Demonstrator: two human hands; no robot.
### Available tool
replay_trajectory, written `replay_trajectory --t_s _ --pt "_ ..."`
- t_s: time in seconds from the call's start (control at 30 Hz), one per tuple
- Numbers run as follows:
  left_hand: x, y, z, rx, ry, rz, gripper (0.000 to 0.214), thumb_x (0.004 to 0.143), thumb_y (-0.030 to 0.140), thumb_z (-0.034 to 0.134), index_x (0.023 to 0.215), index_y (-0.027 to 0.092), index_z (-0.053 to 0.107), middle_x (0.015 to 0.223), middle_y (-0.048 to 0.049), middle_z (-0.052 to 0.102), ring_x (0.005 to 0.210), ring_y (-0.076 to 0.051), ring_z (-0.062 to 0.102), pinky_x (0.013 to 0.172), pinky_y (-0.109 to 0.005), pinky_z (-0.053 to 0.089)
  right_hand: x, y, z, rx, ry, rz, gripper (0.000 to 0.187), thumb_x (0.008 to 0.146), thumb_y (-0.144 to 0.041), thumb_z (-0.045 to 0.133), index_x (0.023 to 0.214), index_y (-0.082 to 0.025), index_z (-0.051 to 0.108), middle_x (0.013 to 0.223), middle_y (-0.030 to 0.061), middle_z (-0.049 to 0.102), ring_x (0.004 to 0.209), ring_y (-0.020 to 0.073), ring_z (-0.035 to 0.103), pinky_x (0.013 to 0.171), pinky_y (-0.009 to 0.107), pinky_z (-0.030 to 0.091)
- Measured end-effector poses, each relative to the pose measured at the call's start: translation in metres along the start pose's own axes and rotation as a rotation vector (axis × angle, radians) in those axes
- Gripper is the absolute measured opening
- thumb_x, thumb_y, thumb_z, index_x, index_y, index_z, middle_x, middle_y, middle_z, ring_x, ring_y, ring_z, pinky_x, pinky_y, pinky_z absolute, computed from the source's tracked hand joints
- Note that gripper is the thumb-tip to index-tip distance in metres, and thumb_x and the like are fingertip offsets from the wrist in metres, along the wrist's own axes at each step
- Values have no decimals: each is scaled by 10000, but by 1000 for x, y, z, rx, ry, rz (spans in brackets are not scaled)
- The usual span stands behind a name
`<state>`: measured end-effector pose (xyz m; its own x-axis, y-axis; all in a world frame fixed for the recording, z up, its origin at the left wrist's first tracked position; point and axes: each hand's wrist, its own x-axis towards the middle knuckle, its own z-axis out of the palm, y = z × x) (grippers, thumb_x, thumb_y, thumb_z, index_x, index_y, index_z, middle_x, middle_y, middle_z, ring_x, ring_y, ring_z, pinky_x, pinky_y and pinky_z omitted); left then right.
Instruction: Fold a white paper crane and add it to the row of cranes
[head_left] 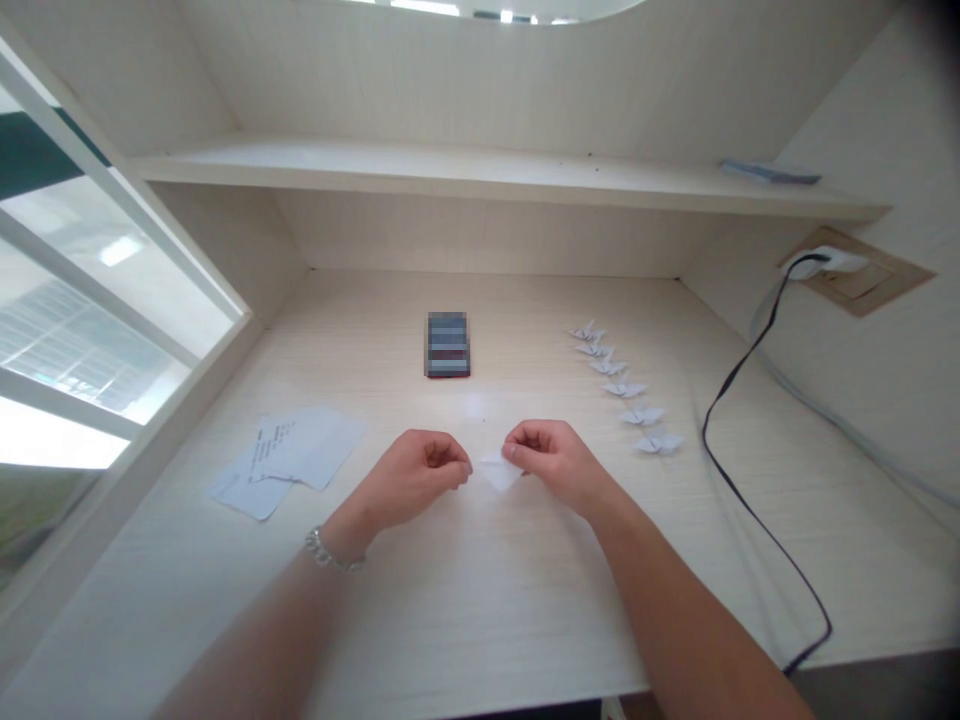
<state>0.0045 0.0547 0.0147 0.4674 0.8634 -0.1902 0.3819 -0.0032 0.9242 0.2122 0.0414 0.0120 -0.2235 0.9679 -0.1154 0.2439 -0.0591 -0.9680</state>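
Observation:
A small folded piece of white paper (500, 473) with a point toward me is pinched between the thumb and fingers of my right hand (559, 462). Just left of it, my left hand (412, 480) has its thumb and fingertips pressed together, a small gap from the paper's edge, with nothing visible in them. A beaded bracelet (330, 552) circles my left wrist. Beyond my right hand, several folded paper cranes (625, 388) stand in a slanting row on the desk. Flat paper sheets (315, 450), one with printed writing, lie overlapping left of my left hand.
A dark rectangular object (448, 345), its face pixelated, lies near the back of the desk (465, 600). On the right, a black cable (739, 485) runs from a wall socket (862, 270) across the desk. A shelf (495, 172) spans the back, and a window frame (187, 400) borders the left.

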Motion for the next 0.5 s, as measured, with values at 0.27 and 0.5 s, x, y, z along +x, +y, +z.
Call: replay_trajectory --t_s 0.27,0.5 --pt "5 4 11 -239 127 31 192 731 314 602 807 141 638 735 -30 639 676 -135 553 629 -244 429 7 0 11 303 266 47 201 693 -344 651 683 -145 622 582 -13 557 524 96 480 524 235 390" --pt "9 3 19 -324 243 23 215 748 343 595 707 133 618 660 -11 597 626 -115 533 601 -228 427 5 5 34 285 110 68 223 740 -370 606 721 -150 633 613 15 606 544 118 538 529 240 417"
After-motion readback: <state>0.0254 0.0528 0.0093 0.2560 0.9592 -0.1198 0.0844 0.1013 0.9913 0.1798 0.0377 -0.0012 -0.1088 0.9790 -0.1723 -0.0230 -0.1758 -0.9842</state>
